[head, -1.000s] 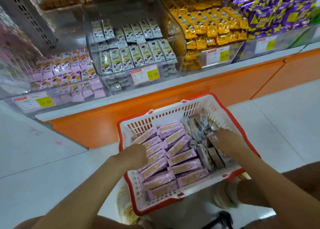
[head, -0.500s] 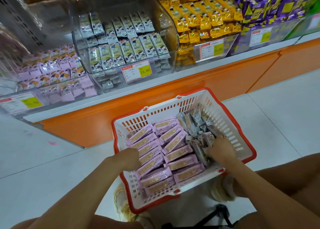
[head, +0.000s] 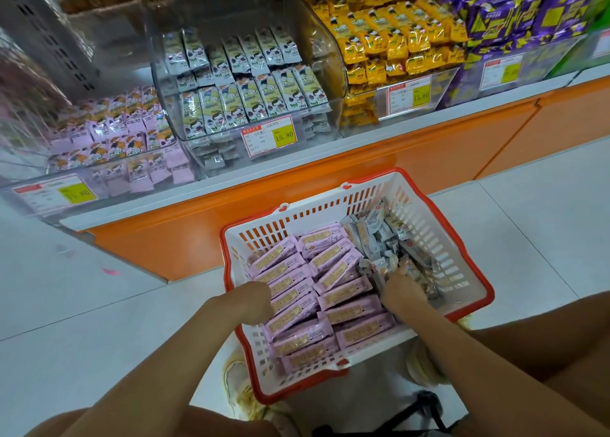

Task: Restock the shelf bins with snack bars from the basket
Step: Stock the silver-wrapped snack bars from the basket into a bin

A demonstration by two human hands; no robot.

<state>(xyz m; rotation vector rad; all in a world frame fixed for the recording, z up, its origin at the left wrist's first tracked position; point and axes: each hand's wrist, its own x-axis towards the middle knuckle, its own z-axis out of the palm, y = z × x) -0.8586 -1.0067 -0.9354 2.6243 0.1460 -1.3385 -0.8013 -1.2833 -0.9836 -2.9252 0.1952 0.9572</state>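
A white basket with a red rim (head: pixel 373 179) stands on the floor in front of the shelf. Pink snack bars (head: pixel 333 291) lie in rows in its left and middle part. Grey snack bars (head: pixel 376 235) are heaped in its right part. My left hand (head: pixel 254 301) reaches over the left rim, its fingers curled down around the ends of the pink bars. My right hand (head: pixel 401 288) is dug into the grey heap with its fingers bent round some wrappers; the fingertips are hidden. Above, a clear bin of pink bars (head: pixel 109 132) and a clear bin of grey-green bars (head: pixel 244 83) sit on the shelf.
Bins of yellow packs (head: pixel 396 47) and purple packs (head: pixel 528 14) fill the shelf to the right. Price tags (head: pixel 270 136) hang on the bin fronts. An orange plinth (head: pixel 363 172) runs under the shelf. White floor tiles surround the basket; my shoes (head: pixel 237 387) are under its near edge.
My right hand has slid left and nearer through the grey bars, from the basket's right wall to the edge of the pink rows. My left hand has stayed at the pink bars.
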